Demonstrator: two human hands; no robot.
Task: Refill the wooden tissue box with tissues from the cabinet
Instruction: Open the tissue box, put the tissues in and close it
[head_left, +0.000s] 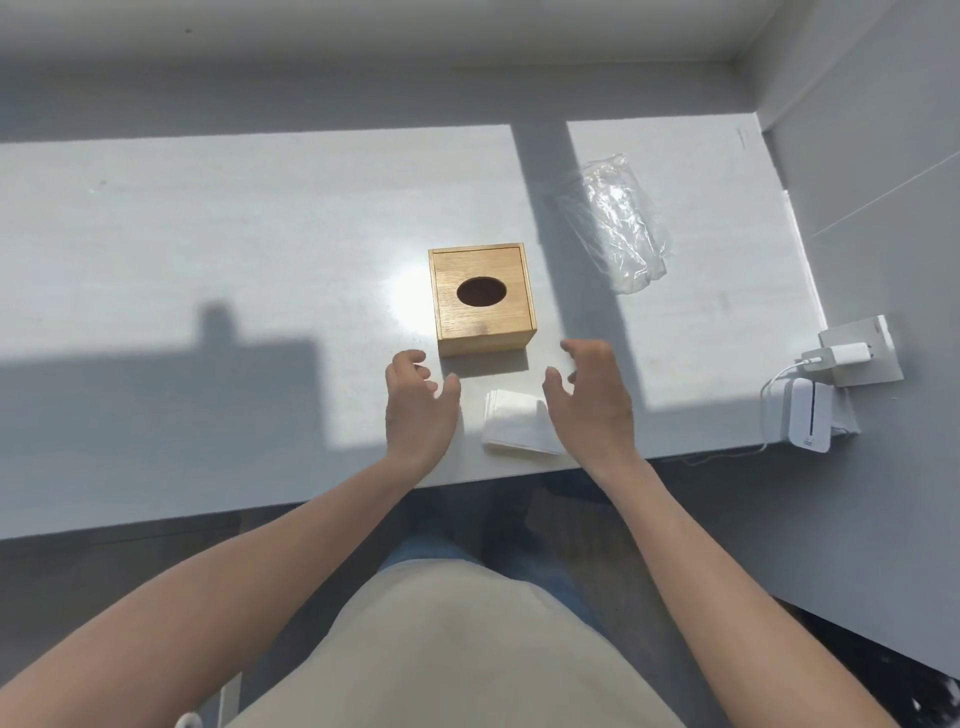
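Wooden tissue box (482, 299) at centre of the table (208, 234), tissues (514, 422) stacked below it, left hand (418, 410) and right hand (592, 400) either side, each grip wide and empty, plastic wrapper (618, 228) upper right

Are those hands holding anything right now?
Nothing. The left hand and right hand hover open, either side of the tissue stack, just short of the wooden box.
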